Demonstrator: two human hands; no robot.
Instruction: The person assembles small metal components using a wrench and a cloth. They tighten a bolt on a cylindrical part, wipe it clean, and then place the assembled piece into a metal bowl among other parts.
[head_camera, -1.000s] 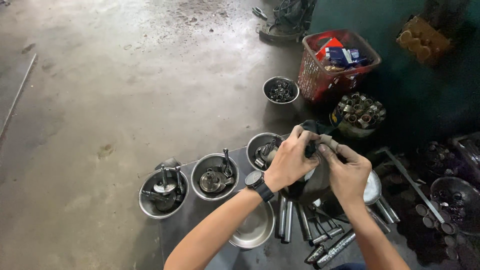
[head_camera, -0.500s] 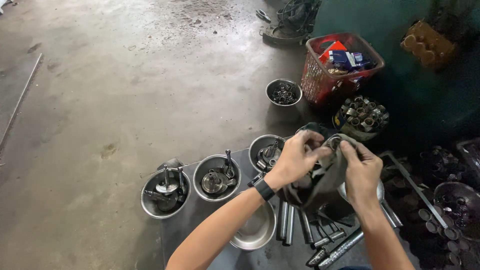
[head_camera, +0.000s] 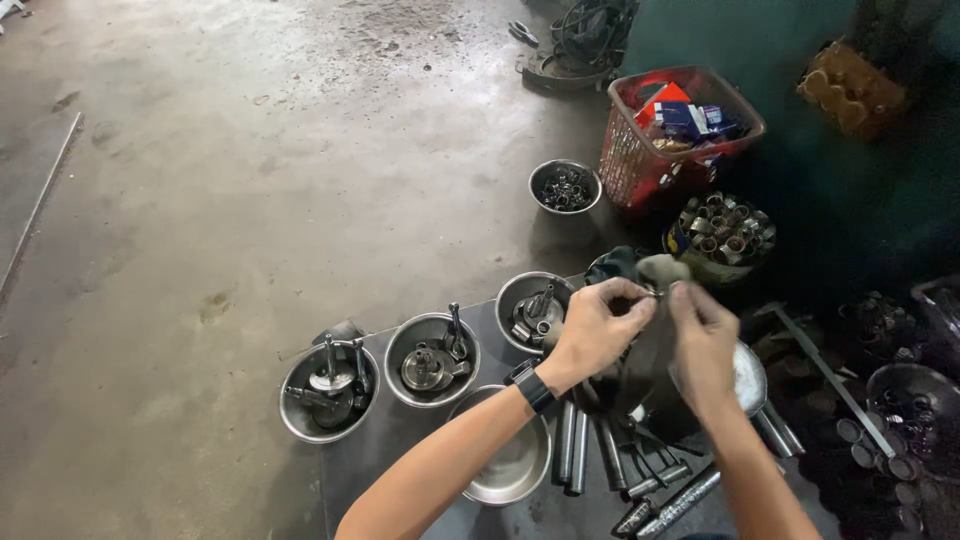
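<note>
I am holding a dark grey rag (head_camera: 650, 340) up between my two hands, above the metal work surface (head_camera: 400, 470); it is hanging down in folds from my fingers. My left hand (head_camera: 592, 330) is pinching its upper edge with thumb and fingertips closed, and my right hand (head_camera: 703, 340) is pinching the same edge just beside it, the fingertips of both nearly touching. Something small may be sitting between them, but I cannot tell what it is. A black watch (head_camera: 533, 388) is sitting on my left wrist. Under the rag, steel rods (head_camera: 572, 455) are lying side by side next to a shallow empty bowl (head_camera: 510, 470). Three steel bowls of machine parts (head_camera: 432, 358) are standing in a row to my left. Farther off on the concrete floor (head_camera: 250, 180) are a small bowl of rings (head_camera: 566, 186) and a red basket (head_camera: 680, 135) of boxes.
</note>
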